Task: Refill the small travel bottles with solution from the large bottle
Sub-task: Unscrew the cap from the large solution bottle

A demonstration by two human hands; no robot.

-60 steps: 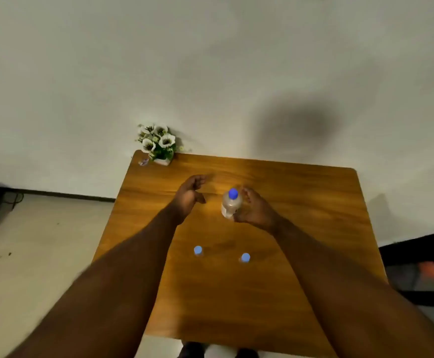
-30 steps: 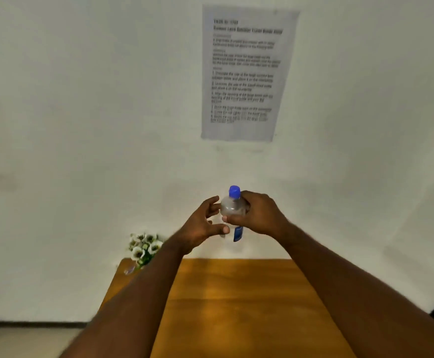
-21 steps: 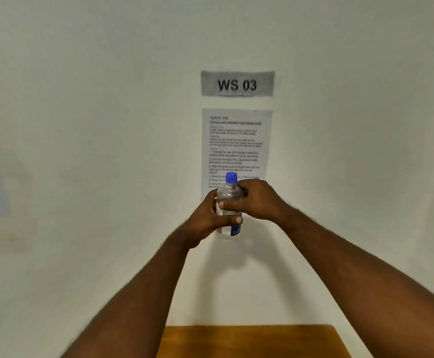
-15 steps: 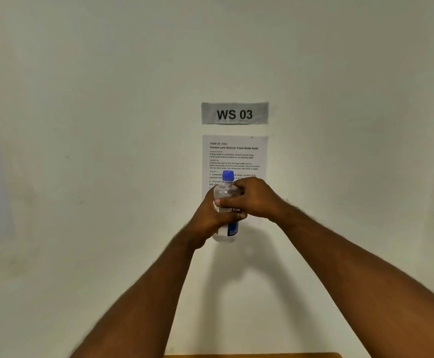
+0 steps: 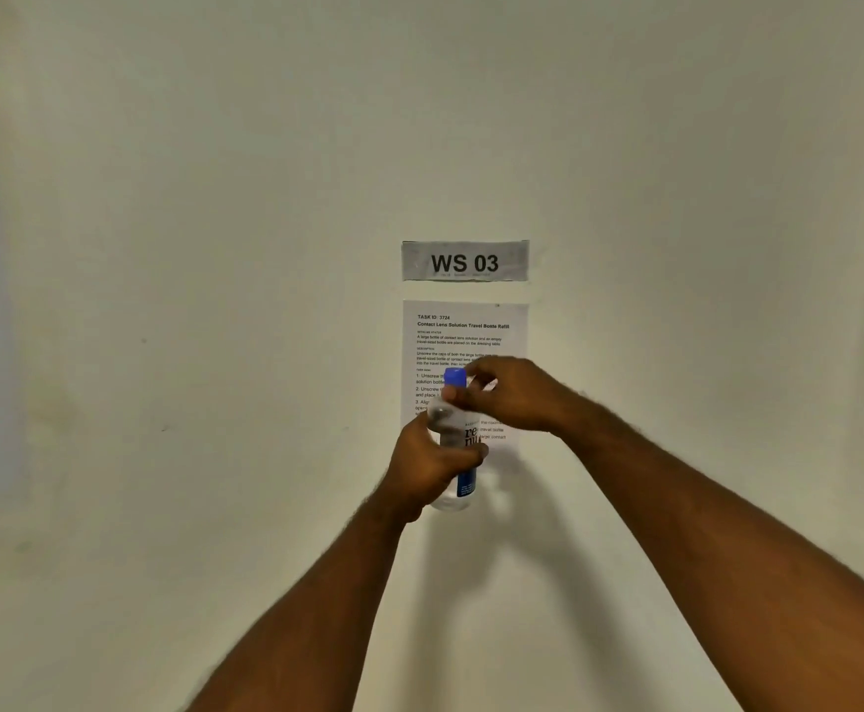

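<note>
Both hands meet on your upright clear plastic large bottle (image 5: 458,454): left hand (image 5: 427,467) wraps its body, right hand (image 5: 514,395) fingers (image 5: 463,398) pinch the blue cap (image 5: 454,377) directly above.

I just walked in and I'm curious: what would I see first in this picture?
Right in the middle, two hands hold up a clear bottle: the left hand grips its body, and the right hand pinches its blue cap. Behind them on the pale wall hangs a grey sign reading WS 03, with a printed sheet just under it.
</note>
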